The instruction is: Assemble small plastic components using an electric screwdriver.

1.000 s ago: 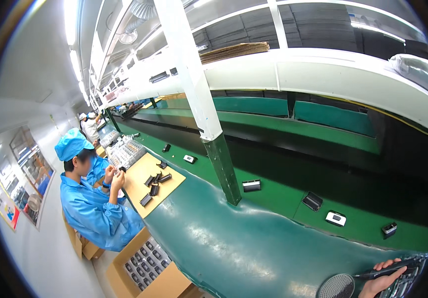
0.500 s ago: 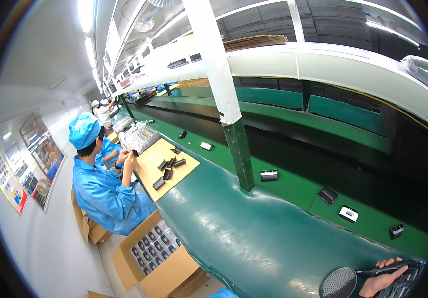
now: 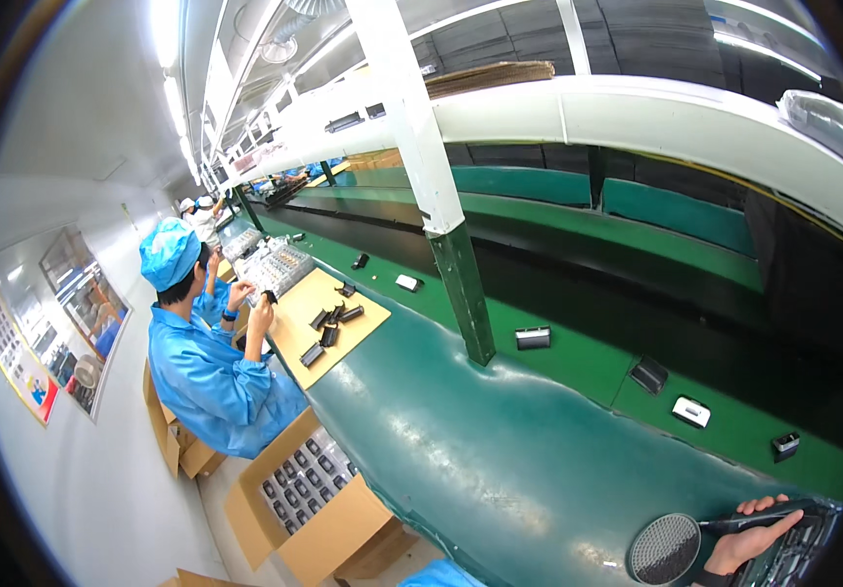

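At the lower right my left hand point(image 3: 746, 548) is closed around a long black piece point(image 3: 783, 514), its fingers on the far side. Beside the hand, toward the left, is a round grey head with a dotted face point(image 3: 665, 549); it appears joined to the black piece by a thin dark neck, low over the green mat. Several dark glossy parts point(image 3: 801, 553) lie just right of the hand, cut off by the rim. My right hand is out of view. Farther along, a white-and-black device point(image 3: 691, 411) and a small dark device point(image 3: 785, 444) lie on the green strip.
A co-worker in blue point(image 3: 216, 382) handles a small black part at a tan board point(image 3: 338, 323) with several black parts. Below stands an open carton point(image 3: 338, 548) of packed pieces. A green-and-white post point(image 3: 462, 293) rises from the bench beside a dark belt point(image 3: 578, 284).
The view has shifted slightly. My left hand keeps its grip on the black piece. The co-worker's hands have moved apart, one holding the small black part.
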`<state>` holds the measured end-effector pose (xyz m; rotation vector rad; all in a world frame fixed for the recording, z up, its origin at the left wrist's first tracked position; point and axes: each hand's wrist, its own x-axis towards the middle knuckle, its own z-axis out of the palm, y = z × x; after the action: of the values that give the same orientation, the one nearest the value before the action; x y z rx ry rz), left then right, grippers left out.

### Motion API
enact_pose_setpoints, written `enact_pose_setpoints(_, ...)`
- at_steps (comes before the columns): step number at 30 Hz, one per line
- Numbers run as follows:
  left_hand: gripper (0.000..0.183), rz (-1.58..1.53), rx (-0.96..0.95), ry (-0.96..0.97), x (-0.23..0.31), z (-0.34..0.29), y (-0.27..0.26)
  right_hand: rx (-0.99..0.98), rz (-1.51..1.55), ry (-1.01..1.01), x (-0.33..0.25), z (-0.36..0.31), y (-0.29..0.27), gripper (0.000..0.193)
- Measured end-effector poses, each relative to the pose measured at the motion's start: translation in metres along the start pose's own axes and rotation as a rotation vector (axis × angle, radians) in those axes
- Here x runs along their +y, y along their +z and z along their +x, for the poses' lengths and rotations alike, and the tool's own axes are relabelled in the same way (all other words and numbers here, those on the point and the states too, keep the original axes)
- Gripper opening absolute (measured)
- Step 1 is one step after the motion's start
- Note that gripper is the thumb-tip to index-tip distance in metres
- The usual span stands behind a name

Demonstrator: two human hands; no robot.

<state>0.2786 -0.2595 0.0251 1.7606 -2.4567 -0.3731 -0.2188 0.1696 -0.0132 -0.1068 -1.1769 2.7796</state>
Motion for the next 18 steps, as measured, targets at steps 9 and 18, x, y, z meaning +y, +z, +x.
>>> enact_pose_setpoints(9,0.055,0.012,-0.021,-0.025,-0.007,-0.017,-0.002,-0.022,0.075,-0.016,-0.013,0.007,-0.007,0.049)
enact_pose_setpoints(18,0.059,0.042,-0.049,-0.059,-0.012,-0.019,-0.006,0.043,0.169,-0.107,-0.037,0.016,-0.006,0.055)
